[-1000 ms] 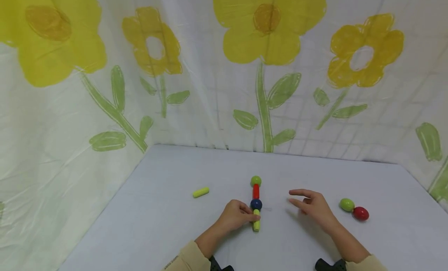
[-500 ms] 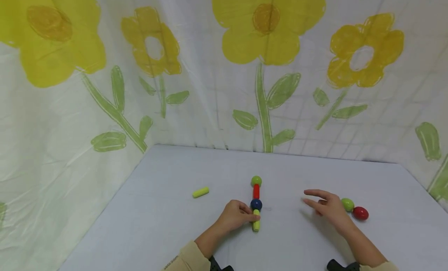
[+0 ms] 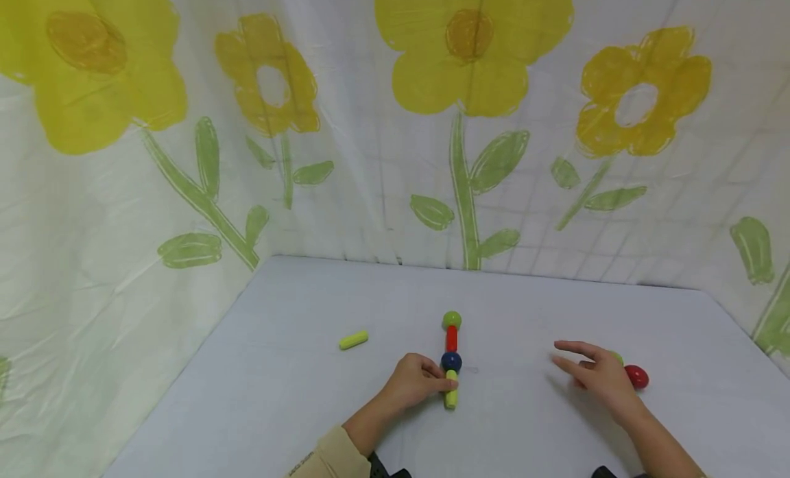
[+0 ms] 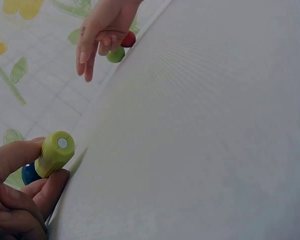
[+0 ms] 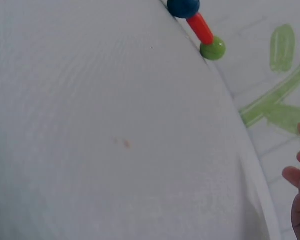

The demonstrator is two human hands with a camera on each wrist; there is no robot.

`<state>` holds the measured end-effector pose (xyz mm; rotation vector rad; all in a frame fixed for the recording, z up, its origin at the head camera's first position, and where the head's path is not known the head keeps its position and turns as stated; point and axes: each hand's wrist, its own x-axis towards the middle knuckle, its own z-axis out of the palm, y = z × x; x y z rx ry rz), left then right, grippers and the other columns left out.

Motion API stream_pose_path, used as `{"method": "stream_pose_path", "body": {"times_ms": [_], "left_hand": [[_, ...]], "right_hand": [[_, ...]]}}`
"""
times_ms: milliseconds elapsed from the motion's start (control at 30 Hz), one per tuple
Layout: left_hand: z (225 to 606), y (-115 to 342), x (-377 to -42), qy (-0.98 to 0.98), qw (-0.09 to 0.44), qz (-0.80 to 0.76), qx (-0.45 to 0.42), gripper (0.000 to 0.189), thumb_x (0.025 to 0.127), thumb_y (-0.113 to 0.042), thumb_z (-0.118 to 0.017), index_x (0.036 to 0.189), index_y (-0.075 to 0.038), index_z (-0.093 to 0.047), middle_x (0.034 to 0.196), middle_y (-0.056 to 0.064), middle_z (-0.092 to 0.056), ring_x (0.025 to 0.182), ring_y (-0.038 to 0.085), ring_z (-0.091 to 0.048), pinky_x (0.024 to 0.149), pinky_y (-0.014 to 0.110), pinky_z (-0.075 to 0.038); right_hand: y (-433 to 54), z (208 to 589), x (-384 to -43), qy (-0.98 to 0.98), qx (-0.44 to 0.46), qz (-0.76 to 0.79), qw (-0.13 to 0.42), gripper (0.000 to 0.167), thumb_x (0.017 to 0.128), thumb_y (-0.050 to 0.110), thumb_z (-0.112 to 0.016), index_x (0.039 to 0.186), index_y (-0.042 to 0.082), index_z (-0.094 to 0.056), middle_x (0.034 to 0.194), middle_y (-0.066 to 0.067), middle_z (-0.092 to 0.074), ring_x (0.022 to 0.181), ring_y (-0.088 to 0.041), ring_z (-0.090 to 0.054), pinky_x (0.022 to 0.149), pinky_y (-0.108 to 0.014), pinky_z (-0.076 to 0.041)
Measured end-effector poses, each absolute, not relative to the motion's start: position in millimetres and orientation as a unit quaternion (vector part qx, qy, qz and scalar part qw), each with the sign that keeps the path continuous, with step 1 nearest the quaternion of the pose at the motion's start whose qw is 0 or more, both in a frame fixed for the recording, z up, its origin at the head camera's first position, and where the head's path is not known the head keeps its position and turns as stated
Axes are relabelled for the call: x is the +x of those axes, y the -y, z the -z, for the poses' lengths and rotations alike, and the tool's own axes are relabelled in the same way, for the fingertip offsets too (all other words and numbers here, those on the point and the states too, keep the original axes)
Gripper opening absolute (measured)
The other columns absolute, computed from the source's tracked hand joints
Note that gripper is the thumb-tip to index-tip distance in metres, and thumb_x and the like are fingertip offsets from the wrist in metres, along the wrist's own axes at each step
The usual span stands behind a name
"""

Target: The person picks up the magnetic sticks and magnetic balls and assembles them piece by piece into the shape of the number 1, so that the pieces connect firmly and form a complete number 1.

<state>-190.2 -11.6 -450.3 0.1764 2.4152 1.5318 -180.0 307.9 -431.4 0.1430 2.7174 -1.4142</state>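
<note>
My left hand (image 3: 412, 383) pinches a yellow-green rod (image 3: 452, 400) between thumb and fingers; a pale disc marks the rod's end (image 4: 63, 143) in the left wrist view. Beyond it, in one line, come a dark blue ball (image 3: 452, 361), a red rod (image 3: 452, 339) and a green ball (image 3: 452, 319). Over at the right, my right hand (image 3: 601, 380) holds nothing, thumb and index finger stretched apart. It partly covers a second green ball (image 4: 116, 54), which sits against a red ball (image 3: 636, 377) in the head view.
Another yellow-green rod (image 3: 354, 339) lies alone on the white table (image 3: 296, 368), left of the line of pieces. Behind the table's far edge hangs a pale curtain (image 3: 358, 190) printed with yellow flowers.
My right hand has moved to the right, away from the line of pieces, and now overlaps the second green ball. The left hand keeps its pinch on the rod in the same place.
</note>
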Motion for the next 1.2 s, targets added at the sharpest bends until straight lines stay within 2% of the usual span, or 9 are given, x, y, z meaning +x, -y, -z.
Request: {"method": "stream_pose_path", "body": {"times_ms": [200, 367, 500, 600, 667, 767, 967, 1033, 1200], "left_hand": [[451, 12, -190, -0.835, 0.138, -0.530, 0.059, 0.023, 0.071, -0.023, -0.080, 0.076, -0.003, -0.069, 0.065, -0.001, -0.062, 0.060, 0.008, -0.052, 0.052, 0.021, -0.039], [451, 12, -190, -0.836, 0.135, -0.528, 0.060, 0.023, 0.071, -0.023, -0.080, 0.076, -0.003, -0.069, 0.066, -0.001, -0.063, 0.060, 0.008, -0.052, 0.052, 0.022, -0.039], [450, 12, -189, -0.835, 0.137, -0.529, 0.061, 0.023, 0.072, -0.023, -0.080, 0.077, -0.003, -0.069, 0.066, 0.000, -0.063, 0.061, 0.008, -0.053, 0.053, 0.022, -0.039], [450, 12, -189, -0.833, 0.139, -0.531, 0.061, 0.023, 0.072, -0.023, -0.080, 0.077, -0.003, -0.069, 0.067, 0.000, -0.063, 0.061, 0.008, -0.053, 0.053, 0.022, -0.039], [450, 11, -189, -0.833, 0.139, -0.532, 0.060, 0.023, 0.072, -0.023, -0.080, 0.077, -0.003, -0.069, 0.067, 0.000, -0.063, 0.061, 0.008, -0.053, 0.053, 0.021, -0.039], [449, 12, -189, -0.833, 0.136, -0.533, 0.060, 0.023, 0.072, -0.022, -0.080, 0.077, -0.003, -0.069, 0.067, -0.001, -0.063, 0.061, 0.008, -0.052, 0.053, 0.021, -0.039], [449, 13, -189, -0.827, 0.137, -0.541, 0.061, 0.023, 0.071, -0.021, -0.080, 0.076, -0.002, -0.069, 0.066, -0.001, -0.062, 0.060, 0.008, -0.052, 0.053, 0.021, -0.039], [449, 13, -189, -0.825, 0.141, -0.544, 0.060, 0.023, 0.072, -0.021, -0.080, 0.077, -0.002, -0.069, 0.065, -0.002, -0.062, 0.060, 0.008, -0.051, 0.053, 0.021, -0.038], [450, 13, -190, -0.821, 0.147, -0.548, 0.058, 0.023, 0.072, -0.021, -0.080, 0.077, -0.002, -0.069, 0.065, -0.001, -0.061, 0.060, 0.008, -0.051, 0.052, 0.021, -0.038]], "right_hand": [[-322, 427, -172, -0.893, 0.061, 0.446, 0.018, 0.060, 0.084, 0.041, -0.066, 0.130, 0.005, -0.052, 0.052, 0.008, -0.038, 0.056, -0.006, -0.047, 0.059, -0.023, -0.038], [-333, 423, -168, -0.896, 0.071, 0.438, 0.005, 0.060, 0.084, 0.042, -0.066, 0.129, 0.004, -0.053, 0.052, 0.008, -0.041, 0.054, -0.005, -0.046, 0.057, -0.024, -0.037], [-345, 421, -163, -0.900, 0.068, 0.431, -0.019, 0.048, 0.084, 0.040, -0.067, 0.123, 0.012, -0.060, 0.050, 0.009, -0.041, 0.053, -0.005, -0.044, 0.055, -0.025, -0.035], [-355, 421, -160, -0.898, 0.068, 0.433, -0.025, 0.031, 0.085, 0.038, -0.067, 0.114, 0.028, -0.063, 0.051, 0.009, -0.040, 0.052, -0.004, -0.042, 0.055, -0.024, -0.034], [-361, 421, -158, -0.896, 0.074, 0.437, -0.023, 0.023, 0.084, 0.038, -0.067, 0.107, 0.038, -0.062, 0.051, 0.009, -0.040, 0.052, -0.003, -0.042, 0.055, -0.024, -0.034], [-369, 422, -158, -0.889, 0.084, 0.449, -0.018, 0.019, 0.084, 0.037, -0.067, 0.098, 0.047, -0.058, 0.054, 0.010, -0.045, 0.055, -0.002, -0.045, 0.054, -0.024, -0.038], [-382, 430, -156, -0.882, 0.101, 0.460, -0.028, 0.022, 0.083, 0.034, -0.070, 0.092, 0.049, -0.056, 0.068, 0.017, -0.065, 0.059, 0.001, -0.053, 0.054, -0.021, -0.044], [-386, 431, -155, -0.886, 0.107, 0.450, -0.031, 0.022, 0.082, 0.036, -0.070, 0.093, 0.050, -0.056, 0.070, 0.021, -0.064, 0.059, 0.001, -0.053, 0.055, -0.020, -0.044], [-395, 433, -154, -0.900, 0.139, 0.412, -0.013, 0.020, 0.081, 0.046, -0.067, 0.097, 0.050, -0.055, 0.062, 0.012, -0.053, 0.057, -0.003, -0.048, 0.056, -0.021, -0.040]]}}
